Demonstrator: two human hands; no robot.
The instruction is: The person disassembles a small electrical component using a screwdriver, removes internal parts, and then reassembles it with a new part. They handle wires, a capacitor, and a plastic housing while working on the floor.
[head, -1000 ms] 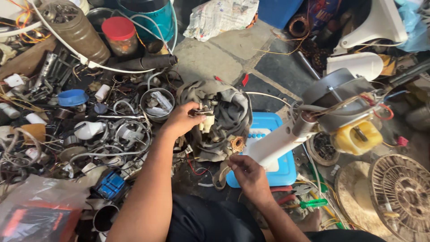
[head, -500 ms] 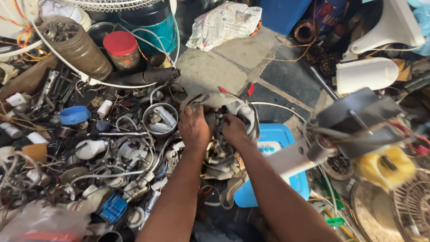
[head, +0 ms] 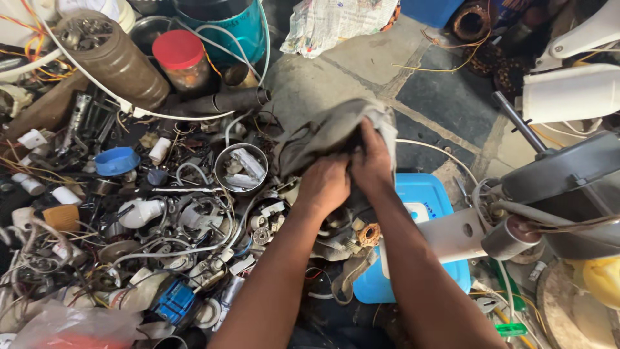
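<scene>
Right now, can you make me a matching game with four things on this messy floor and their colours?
Things:
1. jar lid
2. cloth gripped by the left hand and right hand
3. flat box under the right forearm
4. round cap among the scrap parts

Colours:
A. grey
B. dark blue
C. red
D. light blue

Pairs: 1-C, 2-A, 3-D, 4-B

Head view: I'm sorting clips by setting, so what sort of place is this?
Probably a small electrical repair workshop with work done on the floor. A heap of loose parts and wires covers the ground, a partly dismantled fan body lies at the right, and both hands grip a grey rag on the stone floor.
</scene>
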